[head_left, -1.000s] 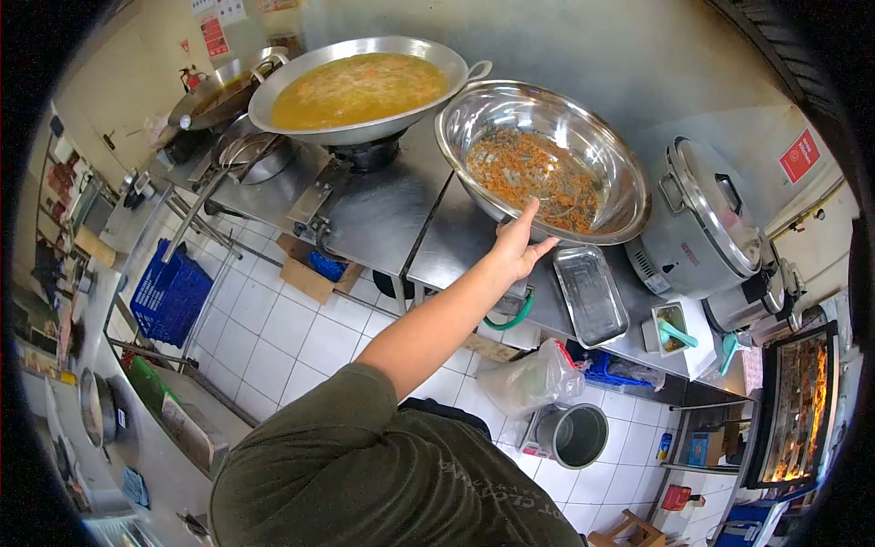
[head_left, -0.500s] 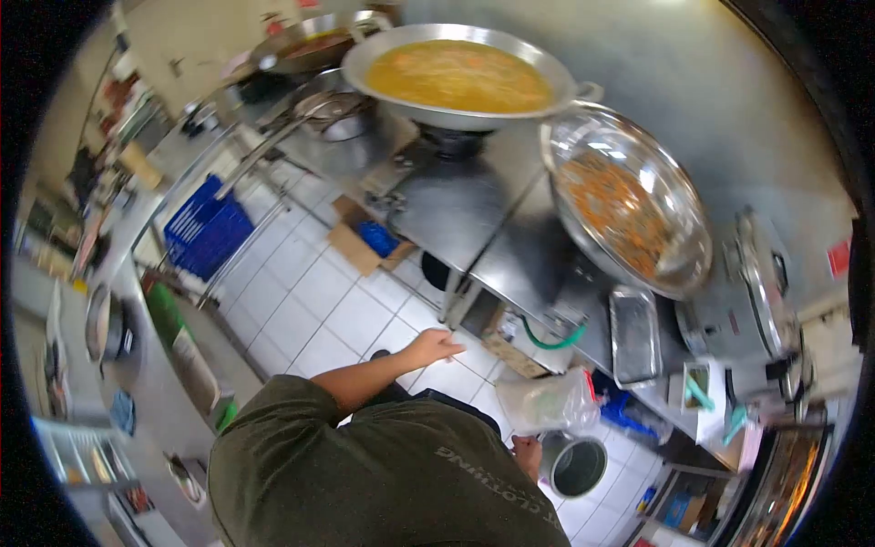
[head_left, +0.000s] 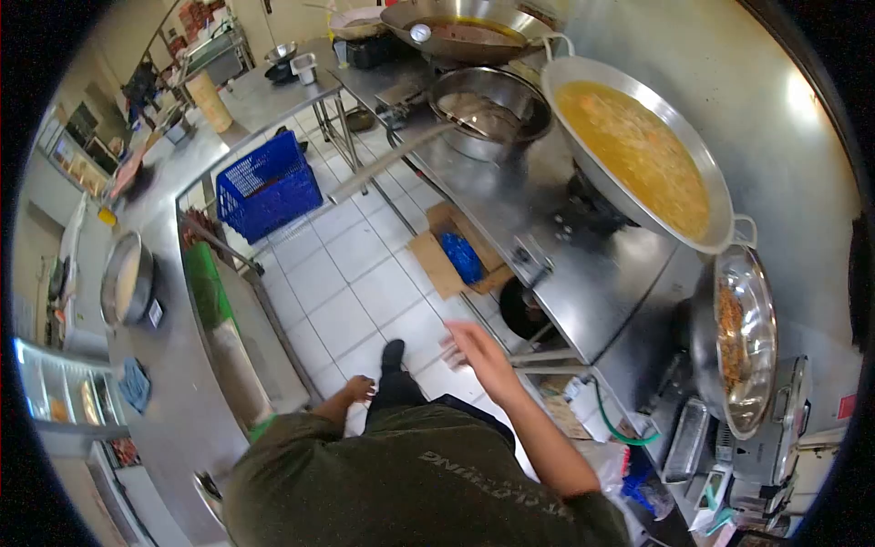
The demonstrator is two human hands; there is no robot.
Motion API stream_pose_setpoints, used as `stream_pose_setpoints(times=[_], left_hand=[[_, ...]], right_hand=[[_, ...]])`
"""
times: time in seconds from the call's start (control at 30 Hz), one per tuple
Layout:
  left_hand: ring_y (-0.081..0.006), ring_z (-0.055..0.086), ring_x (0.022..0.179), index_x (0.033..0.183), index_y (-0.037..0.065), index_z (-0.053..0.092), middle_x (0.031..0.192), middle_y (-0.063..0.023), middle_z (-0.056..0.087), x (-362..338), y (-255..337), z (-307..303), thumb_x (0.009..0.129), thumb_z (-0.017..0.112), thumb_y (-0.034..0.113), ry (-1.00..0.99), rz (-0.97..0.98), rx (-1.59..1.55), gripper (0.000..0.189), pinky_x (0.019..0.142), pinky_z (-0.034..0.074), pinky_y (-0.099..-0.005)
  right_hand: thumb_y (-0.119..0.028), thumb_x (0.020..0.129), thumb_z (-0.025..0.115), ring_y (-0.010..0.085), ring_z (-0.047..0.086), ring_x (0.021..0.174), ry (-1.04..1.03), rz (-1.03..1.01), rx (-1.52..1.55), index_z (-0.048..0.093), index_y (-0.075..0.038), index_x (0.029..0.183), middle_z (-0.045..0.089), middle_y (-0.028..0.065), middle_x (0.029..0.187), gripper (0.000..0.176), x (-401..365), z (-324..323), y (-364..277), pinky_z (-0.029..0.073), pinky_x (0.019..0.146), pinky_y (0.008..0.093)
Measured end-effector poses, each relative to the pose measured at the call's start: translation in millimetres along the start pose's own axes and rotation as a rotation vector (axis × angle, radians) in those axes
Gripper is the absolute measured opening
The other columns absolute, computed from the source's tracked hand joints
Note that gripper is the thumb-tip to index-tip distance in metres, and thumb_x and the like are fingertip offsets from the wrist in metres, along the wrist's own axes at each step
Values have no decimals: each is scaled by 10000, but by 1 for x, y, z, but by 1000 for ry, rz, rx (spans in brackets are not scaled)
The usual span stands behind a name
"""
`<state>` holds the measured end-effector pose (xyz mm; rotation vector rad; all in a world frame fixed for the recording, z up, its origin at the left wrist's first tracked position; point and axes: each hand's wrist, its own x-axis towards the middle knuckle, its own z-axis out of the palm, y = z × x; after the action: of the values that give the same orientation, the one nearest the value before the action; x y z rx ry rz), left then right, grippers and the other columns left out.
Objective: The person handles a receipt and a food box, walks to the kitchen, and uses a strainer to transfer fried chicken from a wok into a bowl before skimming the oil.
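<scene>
My right hand is raised in front of my body above the tiled floor, its fingers stretched out and slightly blurred, holding nothing. Low at my left side hangs my left hand, loosely open, with nothing visible in it. Ahead to the right, a large two-handled wok of yellow broth stands over a burner. A long-handled strainer lies across a metal pot, its handle sticking out over the aisle. Neither hand touches these things.
On the right counter are a steel bowl of orange food and a metal tray. A darker wok stands farther back. A blue crate and a cardboard box sit beside the aisle. A round pan rests on the left counter.
The view has turned and moved forward along the aisle, so the woks and bowl appear farther right. My right hand has come up from my side; my left hand has dropped back.
</scene>
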<state>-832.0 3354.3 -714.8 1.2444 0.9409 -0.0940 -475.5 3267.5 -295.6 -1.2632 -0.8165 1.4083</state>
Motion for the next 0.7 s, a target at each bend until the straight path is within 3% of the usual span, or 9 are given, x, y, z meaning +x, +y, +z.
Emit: stream_pose_setpoints(times=[0.07, 0.13, 0.2, 0.23, 0.3, 0.4, 0.5, 0.6, 0.7], left_hand=[[-293, 652, 663, 959, 2, 676, 760, -159, 689, 7, 43, -31, 912, 483, 474, 190, -216, 485, 512, 640, 509, -431], [-231, 665, 656, 887, 20, 702, 735, -127, 694, 45, 37, -77, 895, 483, 491, 18, -43, 649, 519, 628, 537, -377], [-255, 660, 778, 1208, 35, 543, 1025, -122, 675, 21, 117, -104, 931, 582, 349, 166, -309, 122, 420, 616, 536, -390], [-214, 655, 784, 1206, 33, 543, 1030, -123, 673, 19, 124, -127, 958, 534, 412, 178, -240, 9, 453, 640, 523, -351], [-210, 655, 779, 1205, 38, 546, 1007, -128, 673, -7, 170, -167, 966, 513, 419, 227, -73, 44, 451, 661, 522, -344], [-200, 636, 734, 1140, 21, 570, 920, -121, 671, -25, 181, -220, 980, 486, 311, 392, -7, -65, 342, 622, 495, -311], [-199, 617, 691, 1089, 21, 574, 841, -136, 650, -35, 156, -241, 966, 490, 291, 684, -125, -420, 309, 594, 487, -312], [-203, 601, 689, 1057, 69, 581, 844, -98, 629, -40, 73, -249, 943, 514, 272, 553, -372, -680, 242, 592, 500, -330], [-246, 598, 734, 977, 107, 611, 915, -90, 619, -11, 27, -232, 900, 575, 269, 110, -562, -384, 183, 661, 521, -338]], right_hand=[[-406, 981, 508, 180, 587, 928, 55, 90, 181, 411, -60, 1359, 564, 102, 1164, 521, 99, 50, -3, 484, 795, 323], [-600, 860, 597, 249, 554, 1052, 121, 189, 351, 339, -79, 1409, 485, 121, 1312, 799, 196, 89, -12, 466, 885, 425], [-613, 840, 615, 267, 528, 1096, 163, 207, 558, 342, -80, 1401, 468, 131, 1314, 821, 279, 94, -36, 455, 907, 442], [-620, 830, 624, 277, 515, 1118, 188, 226, 693, 343, -80, 1397, 460, 136, 1315, 832, 315, 98, -43, 449, 917, 450], [-404, 887, 625, 217, 543, 814, 240, 74, 846, 465, -65, 1136, 522, 92, 975, 450, 366, 98, -54, 486, 737, 390], [-167, 909, 554, 154, 456, 570, 418, -134, 799, 442, -61, 902, 453, 39, 712, 154, 390, 97, -91, 449, 546, 332], [-51, 879, 501, 135, 404, 510, 450, -175, 850, 402, -63, 758, 402, 17, 621, 157, 355, 97, -154, 396, 461, 304], [-70, 917, 513, 102, 377, 516, 395, -168, 916, 394, -74, 786, 396, 2, 649, 177, 326, 97, -183, 369, 455, 269], [-98, 947, 522, 69, 360, 521, 375, -165, 900, 393, -84, 813, 387, -14, 666, 186, 284, 108, -202, 343, 452, 231]])
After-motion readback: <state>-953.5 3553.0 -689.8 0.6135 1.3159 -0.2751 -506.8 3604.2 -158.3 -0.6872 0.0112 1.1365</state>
